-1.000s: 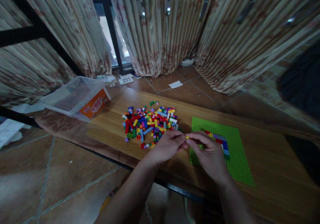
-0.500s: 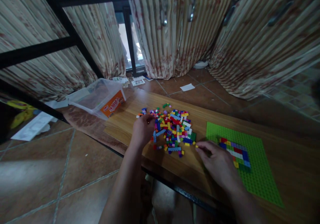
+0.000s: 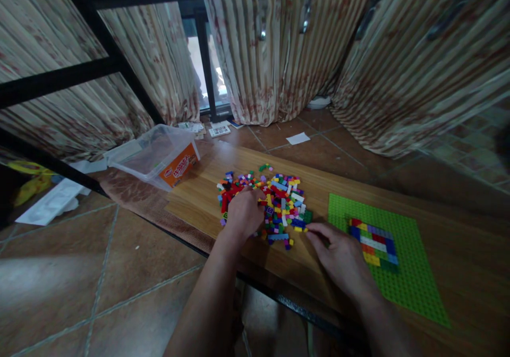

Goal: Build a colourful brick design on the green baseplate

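My left hand is over the pile of colourful toy bricks, its fingers curled down among them. The back of the hand hides the fingertips and whatever they may hold. At the pile's right edge, my right hand pinches with thumb and forefinger at a small yellow brick. To the right of that hand lies a green baseplate. A flat patchwork of bricks in red, yellow, white, blue, orange and dark green is on its left part.
The wooden tabletop carries everything, with a dark front edge. A clear plastic box with an orange label stands at the far left. Beyond are striped curtains, a dark metal frame and a paper sheet on the tiled floor.
My left hand has moved right and nearer, from the pile's left edge onto its middle, uncovering red bricks on the left. My right hand has shifted slightly left towards the pile.
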Tool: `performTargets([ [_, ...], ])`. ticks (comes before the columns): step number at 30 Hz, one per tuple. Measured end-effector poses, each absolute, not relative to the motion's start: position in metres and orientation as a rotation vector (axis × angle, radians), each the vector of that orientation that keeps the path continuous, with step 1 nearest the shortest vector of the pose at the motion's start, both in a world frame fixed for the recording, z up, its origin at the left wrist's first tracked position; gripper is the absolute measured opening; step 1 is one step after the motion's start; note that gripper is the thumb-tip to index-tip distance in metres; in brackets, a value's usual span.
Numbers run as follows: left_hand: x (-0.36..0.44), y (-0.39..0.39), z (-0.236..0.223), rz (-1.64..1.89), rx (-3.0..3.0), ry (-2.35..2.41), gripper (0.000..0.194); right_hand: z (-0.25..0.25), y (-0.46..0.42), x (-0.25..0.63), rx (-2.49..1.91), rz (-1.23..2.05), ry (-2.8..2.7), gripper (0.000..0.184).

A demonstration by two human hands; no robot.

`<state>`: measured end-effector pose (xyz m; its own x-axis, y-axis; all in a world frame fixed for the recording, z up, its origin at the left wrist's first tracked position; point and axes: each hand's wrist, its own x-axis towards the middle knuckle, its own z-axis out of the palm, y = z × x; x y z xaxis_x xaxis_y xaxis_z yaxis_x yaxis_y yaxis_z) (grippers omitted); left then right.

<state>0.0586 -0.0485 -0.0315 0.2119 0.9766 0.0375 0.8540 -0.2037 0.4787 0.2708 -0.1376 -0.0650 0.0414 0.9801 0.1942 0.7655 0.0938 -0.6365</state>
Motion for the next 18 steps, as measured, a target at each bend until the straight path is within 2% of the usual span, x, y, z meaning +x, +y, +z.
performTargets([
  [12,0.0617,-0.0495,-0.0312,0.392,2.128,1.779,0.02,-0.0642,-0.1384,0.275,-1.722,0.454,-1.781,0.022],
  [18,0.0612,-0.0466,-0.0319,0.551,2.081,1.808,0.02,-0.063,-0.1384,0.2762,-1.722,0.468,-1.783,0.021],
])
